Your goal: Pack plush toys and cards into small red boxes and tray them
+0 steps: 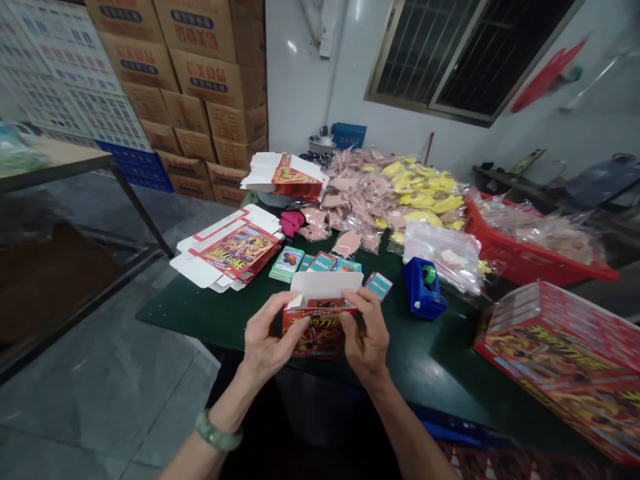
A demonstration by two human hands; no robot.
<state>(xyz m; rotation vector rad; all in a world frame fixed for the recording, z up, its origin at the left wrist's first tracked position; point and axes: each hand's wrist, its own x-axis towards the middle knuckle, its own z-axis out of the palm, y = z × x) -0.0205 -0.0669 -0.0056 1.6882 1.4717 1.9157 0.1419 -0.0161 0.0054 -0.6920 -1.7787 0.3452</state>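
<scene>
A small red printed carton [323, 337] stands at the near edge of the dark green table, its white top flap [327, 285] raised. My left hand [273, 333] grips the carton's left side, thumb on the front. On the opposite side my right hand [367, 333] pinches the right top corner. Something dark and reddish shows inside the carton, too little of it to name. Just behind lie stacks of cards: a green-edged stack [287, 262], a teal and red stack [323, 262] and another stack [379, 285] to the right.
Flattened cartons [235, 250] lie at the left. A blue tape dispenser [424, 293] and clear plastic bags [443, 253] are right of the cards. Bagged pink pieces [357, 193] and yellow pieces [425, 187] are heaped behind. A red basket [520, 257] and large printed box [560, 360] stand right.
</scene>
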